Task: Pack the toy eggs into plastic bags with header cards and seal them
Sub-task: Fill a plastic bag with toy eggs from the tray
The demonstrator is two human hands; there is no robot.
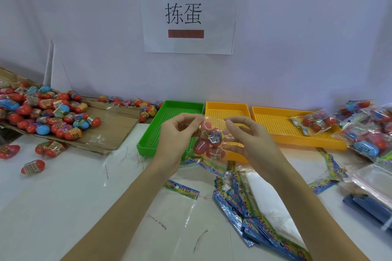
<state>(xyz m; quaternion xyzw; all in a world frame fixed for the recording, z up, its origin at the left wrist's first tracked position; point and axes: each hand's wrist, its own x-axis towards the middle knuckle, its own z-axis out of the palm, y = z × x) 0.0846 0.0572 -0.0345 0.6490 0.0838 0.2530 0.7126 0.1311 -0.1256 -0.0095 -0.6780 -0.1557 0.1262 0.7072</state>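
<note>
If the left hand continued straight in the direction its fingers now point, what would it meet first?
The left hand pinches the clear bag of toy eggs; its fingers point right, toward the right hand. It would probably meet that bag first, then the right hand, though depth is unclear.

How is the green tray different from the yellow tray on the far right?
The green tray holds nothing that I can see; the far yellow tray holds a packed bag of eggs. The green tray lies left of the hands, the yellow one right. Colours differ. Both are shallow, perforated, rectangular trays by the wall.
</note>
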